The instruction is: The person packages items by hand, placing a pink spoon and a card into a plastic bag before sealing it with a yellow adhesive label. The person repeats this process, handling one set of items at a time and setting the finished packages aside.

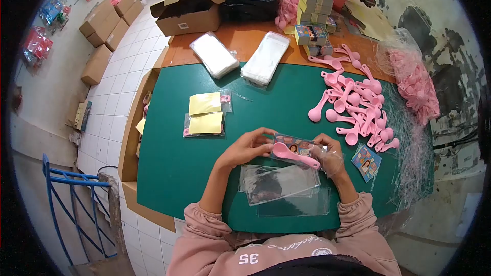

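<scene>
Between my two hands is a clear plastic bag (273, 159) with a printed card (298, 146) and a pink measuring spoon (291, 154) in or against it. My left hand (248, 146) pinches the bag's left end, thumb and fingers closed on it. At the other end my right hand (330, 159) is closed on the bag, its fingers partly covered by the film. Just below lie several flat clear bags (279, 186). A pile of pink spoons (353, 99) lies to the right, with a few loose printed cards (366, 163) nearer me.
Two packets with yellow backs (205, 123) lie on the green table mat (174, 174) at left. Beyond are two stacks of clear bags (265, 59), banded card bundles (313, 7) and an open carton (188, 20). A big bag of pink spoons (414, 79) sits at right.
</scene>
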Demonstrator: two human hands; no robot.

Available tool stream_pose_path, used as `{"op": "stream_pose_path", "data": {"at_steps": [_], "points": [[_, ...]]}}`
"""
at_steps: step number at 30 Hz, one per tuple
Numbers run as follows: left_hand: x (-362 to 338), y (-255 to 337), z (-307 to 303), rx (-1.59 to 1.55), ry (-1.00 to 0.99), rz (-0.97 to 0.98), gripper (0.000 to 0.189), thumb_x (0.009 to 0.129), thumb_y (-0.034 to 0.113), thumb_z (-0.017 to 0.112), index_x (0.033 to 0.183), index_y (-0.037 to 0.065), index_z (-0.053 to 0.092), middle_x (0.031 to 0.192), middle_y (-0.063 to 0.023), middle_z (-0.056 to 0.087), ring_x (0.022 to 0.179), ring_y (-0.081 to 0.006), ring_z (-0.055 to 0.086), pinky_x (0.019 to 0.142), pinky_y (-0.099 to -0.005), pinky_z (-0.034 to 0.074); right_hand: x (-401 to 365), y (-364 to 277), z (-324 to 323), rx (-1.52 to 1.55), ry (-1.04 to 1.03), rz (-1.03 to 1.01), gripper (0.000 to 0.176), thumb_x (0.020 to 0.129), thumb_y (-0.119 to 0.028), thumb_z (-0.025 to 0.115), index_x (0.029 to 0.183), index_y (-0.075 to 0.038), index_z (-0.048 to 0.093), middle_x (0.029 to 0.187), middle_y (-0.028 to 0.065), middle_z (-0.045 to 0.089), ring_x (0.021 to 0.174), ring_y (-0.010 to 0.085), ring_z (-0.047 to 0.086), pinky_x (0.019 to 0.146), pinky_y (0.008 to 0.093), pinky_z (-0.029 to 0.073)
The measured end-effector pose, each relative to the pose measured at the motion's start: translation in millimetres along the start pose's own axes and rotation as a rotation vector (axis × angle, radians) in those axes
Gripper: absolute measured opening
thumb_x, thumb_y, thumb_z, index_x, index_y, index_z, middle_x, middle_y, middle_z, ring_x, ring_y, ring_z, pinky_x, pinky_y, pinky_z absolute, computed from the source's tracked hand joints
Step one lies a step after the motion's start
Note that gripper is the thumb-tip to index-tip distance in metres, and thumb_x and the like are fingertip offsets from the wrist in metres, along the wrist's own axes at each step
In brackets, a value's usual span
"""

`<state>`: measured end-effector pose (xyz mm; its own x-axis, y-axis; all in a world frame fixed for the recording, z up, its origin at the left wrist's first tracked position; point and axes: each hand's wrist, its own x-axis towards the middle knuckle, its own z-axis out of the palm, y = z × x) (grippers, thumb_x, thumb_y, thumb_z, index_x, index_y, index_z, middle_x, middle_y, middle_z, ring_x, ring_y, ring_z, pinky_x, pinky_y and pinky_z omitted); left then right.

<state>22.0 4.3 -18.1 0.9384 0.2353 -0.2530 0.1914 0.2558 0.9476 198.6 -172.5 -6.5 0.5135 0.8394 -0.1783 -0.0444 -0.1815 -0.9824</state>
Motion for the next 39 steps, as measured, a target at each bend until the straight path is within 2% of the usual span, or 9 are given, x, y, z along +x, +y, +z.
{"op": "stream_pose_path", "data": {"at_steps": [7, 11, 17, 22, 24, 29, 35, 37, 39], "points": [[6, -5, 1, 0.416, 0.53, 0.292, 0.021, 0.089, 0.015, 0.05, 0.107, 0.004, 0.049, 0.095, -0.0076, 0.059, 0.086, -0.0128, 0.056, 0.071, -0.0251, 0.049, 1, 5, -2, 0.003, 0.024, -0.063, 0.012, 0.076, -0.009, 0.065, 0.077, -0.001, 0.056, 0.071, -0.0005, 0.056, 0.063, 0.0051, 0.05, 0.057, 0.0196, 0.041], [-15, 13, 33, 0.109, 0.379, 0.06, 0.025, 0.095, 0.027, 0.038, 0.093, 0.004, 0.047, 0.094, -0.0117, 0.058, 0.086, -0.0169, 0.058, 0.072, -0.03, 0.049, -2, -2, 2, 0.009, 0.132, -0.169, 0.011, 0.076, -0.006, 0.064, 0.083, 0.0, 0.058, 0.074, 0.0034, 0.059, 0.066, 0.0083, 0.054, 0.06, 0.0224, 0.044], [-53, -33, 85, -0.722, 0.192, -0.235, 0.05, 0.094, 0.032, 0.036, 0.134, 0.005, 0.023, 0.112, -0.0142, 0.053, 0.098, -0.0257, 0.057, 0.081, -0.0351, 0.05, -36, -40, 37, -0.552, -0.163, -0.526, 0.028, 0.074, -0.005, 0.061, 0.101, -0.001, 0.057, 0.104, 0.0184, 0.053, 0.083, 0.0236, 0.058, 0.071, 0.0293, 0.048], [-71, -30, 80, -0.65, 0.274, -0.148, 0.042, 0.093, 0.011, 0.036, 0.133, 0.004, 0.024, 0.115, -0.0146, 0.051, 0.098, -0.0236, 0.058, 0.081, -0.0327, 0.052, -41, -31, 42, -0.633, -0.444, -0.707, 0.043, 0.075, -0.01, 0.062, 0.116, -0.002, 0.049, 0.114, 0.0196, 0.046, 0.097, 0.0263, 0.054, 0.073, 0.032, 0.047], [-72, -30, 78, -0.513, 0.254, -0.139, 0.042, 0.094, 0.009, 0.03, 0.134, 0.006, 0.021, 0.116, -0.0127, 0.049, 0.098, -0.023, 0.058, 0.08, -0.03, 0.051, -43, -20, 46, -0.541, -0.105, -0.229, 0.048, 0.077, -0.013, 0.063, 0.12, -0.001, 0.044, 0.107, 0.0189, 0.049, 0.086, 0.0234, 0.057, 0.068, 0.0309, 0.047], [-77, -33, 83, -0.449, 0.233, -0.138, 0.049, 0.093, 0.005, 0.031, 0.138, 0.007, 0.012, 0.116, -0.0158, 0.051, 0.096, -0.0251, 0.06, 0.077, -0.0303, 0.052, -41, -8, 48, -0.183, -0.216, 0.105, 0.047, 0.078, -0.01, 0.064, 0.118, 0.001, 0.043, 0.087, 0.0127, 0.058, 0.065, 0.0143, 0.058, 0.058, 0.0249, 0.047], [-93, -42, 92, -0.342, 0.285, -0.016, 0.056, 0.092, 0.004, 0.035, 0.139, 0.008, 0.004, 0.106, -0.0205, 0.058, 0.096, -0.0248, 0.06, 0.078, -0.0303, 0.051, -43, -17, 50, -0.322, -0.103, -0.026, 0.037, 0.075, -0.008, 0.064, 0.109, -0.001, 0.051, 0.089, 0.0133, 0.057, 0.073, 0.0169, 0.058, 0.062, 0.0281, 0.046], [-96, -43, 94, -0.292, 0.31, -0.002, 0.057, 0.092, 0.004, 0.035, 0.139, 0.008, 0.003, 0.103, -0.0216, 0.059, 0.097, -0.0244, 0.059, 0.079, -0.0304, 0.05, -51, -22, 55, -0.888, 0.021, -0.439, 0.031, 0.073, -0.007, 0.064, 0.101, -0.002, 0.055, 0.097, 0.0145, 0.054, 0.086, 0.0255, 0.054, 0.073, 0.0354, 0.044], [-99, -33, 96, -0.378, 0.327, -0.038, 0.055, 0.093, 0.005, 0.035, 0.139, 0.009, 0.006, 0.101, -0.0189, 0.06, 0.095, -0.0214, 0.06, 0.08, -0.031, 0.05, -63, -27, 62, -0.838, -0.133, -0.453, 0.028, 0.071, -0.006, 0.065, 0.097, -0.004, 0.056, 0.097, 0.0144, 0.052, 0.089, 0.0275, 0.051, 0.075, 0.0357, 0.044]]}}
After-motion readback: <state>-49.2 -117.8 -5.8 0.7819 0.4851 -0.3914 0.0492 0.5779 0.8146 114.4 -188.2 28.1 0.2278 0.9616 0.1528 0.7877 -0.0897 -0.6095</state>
